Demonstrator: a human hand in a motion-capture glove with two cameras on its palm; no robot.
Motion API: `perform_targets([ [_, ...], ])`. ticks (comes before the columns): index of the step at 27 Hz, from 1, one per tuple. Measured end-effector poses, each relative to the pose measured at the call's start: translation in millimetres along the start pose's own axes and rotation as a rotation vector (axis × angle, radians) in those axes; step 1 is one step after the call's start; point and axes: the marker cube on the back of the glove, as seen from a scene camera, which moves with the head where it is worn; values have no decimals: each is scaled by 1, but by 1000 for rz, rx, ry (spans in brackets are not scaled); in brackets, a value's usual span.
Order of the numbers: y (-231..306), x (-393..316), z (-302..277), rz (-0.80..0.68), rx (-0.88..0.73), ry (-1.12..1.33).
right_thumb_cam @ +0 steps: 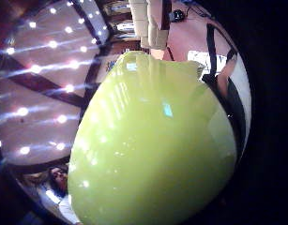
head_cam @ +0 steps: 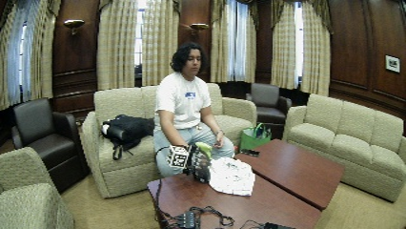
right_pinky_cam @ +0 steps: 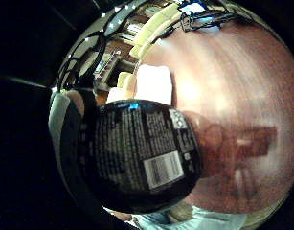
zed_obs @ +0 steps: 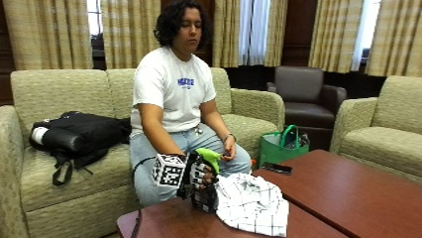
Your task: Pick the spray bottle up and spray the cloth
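Currently your gloved right hand [zed_obs: 198, 176] grips one spray bottle [zed_obs: 206, 191], fingers curled round it, upright near the table's [zed_obs: 342, 191] near edge. One checked cloth [zed_obs: 254, 203] lies just beside it.

One spray bottle [zed_obs: 205, 184], green trigger head, dark body. One white checked cloth [zed_obs: 254, 203]. Two wooden tables [zed_obs: 342, 191]. One black backpack [zed_obs: 82, 134] on couch. One green tote bag [zed_obs: 282, 146]. One phone [zed_obs: 277, 168] on table.
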Motion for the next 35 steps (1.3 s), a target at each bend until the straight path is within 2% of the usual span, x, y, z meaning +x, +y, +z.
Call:
perform_targets([
  [13, 1, -3, -7, -67, 11, -74],
  [23, -12, -51, -28, -107, -44, -75],
  [27, -20, -82, -43, -126, -124, 17],
  [35, -26, -134, -48, -139, -401, 329],
])
